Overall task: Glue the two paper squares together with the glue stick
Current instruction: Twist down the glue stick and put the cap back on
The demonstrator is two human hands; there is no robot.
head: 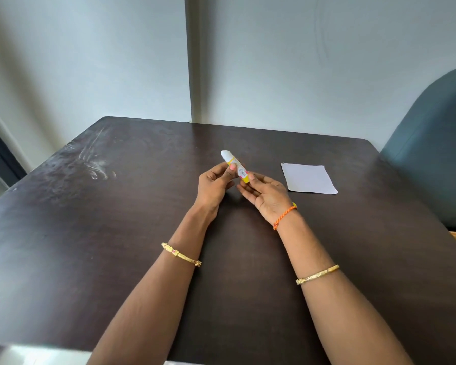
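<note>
A glue stick (pixel 234 165) with a white cap and a yellow base is held above the middle of the dark table, tilted with its cap pointing up and to the left. My left hand (pixel 213 187) grips its body, thumb on the label. My right hand (pixel 265 193) pinches the yellow base end between thumb and fingers. White paper squares (pixel 309 178) lie flat on the table to the right of my hands, apparently stacked; only the top sheet shows plainly.
The dark wooden table (pixel 116 233) has scuff marks at its back left. A teal chair back (pixel 437 143) stands at the right edge. A wall runs behind the table.
</note>
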